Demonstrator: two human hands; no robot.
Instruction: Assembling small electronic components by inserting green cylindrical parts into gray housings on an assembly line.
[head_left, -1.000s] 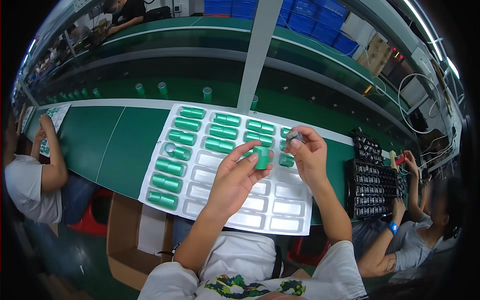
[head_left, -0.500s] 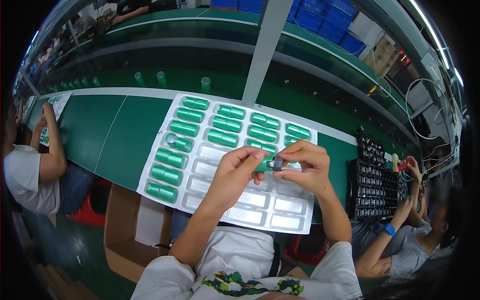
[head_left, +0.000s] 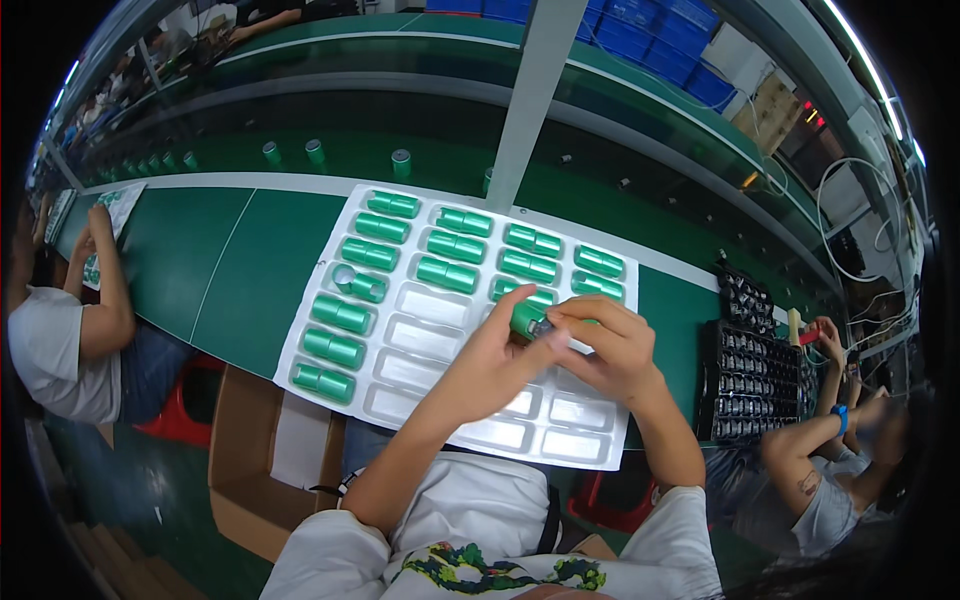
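Observation:
My left hand (head_left: 488,362) is closed around a small green cylinder (head_left: 522,318), which is tilted over the white tray (head_left: 428,306). My right hand (head_left: 612,345) pinches a small dark grey piece (head_left: 543,328) against the cylinder's near right end. Fingers cover most of that piece, so how far it sits in the cylinder is hidden. Under and beyond my hands, the tray has rows of oblong pockets; green cylinders lie in the far rows and down the left column. On one of them, in the left column, a round piece (head_left: 344,274) stands out.
Behind the tray a green conveyor (head_left: 460,150) carries upright cylinders, with a metal post (head_left: 530,110) rising before it. Black trays (head_left: 755,385) of small parts stand on the right. An open cardboard box (head_left: 240,470) is below left. Co-workers sit on both sides.
My hands have turned the cylinder so its end points down to the right, and my fingers cover more of the dark piece. Cylinders on the conveyor shifted left. The right co-worker's arm moved.

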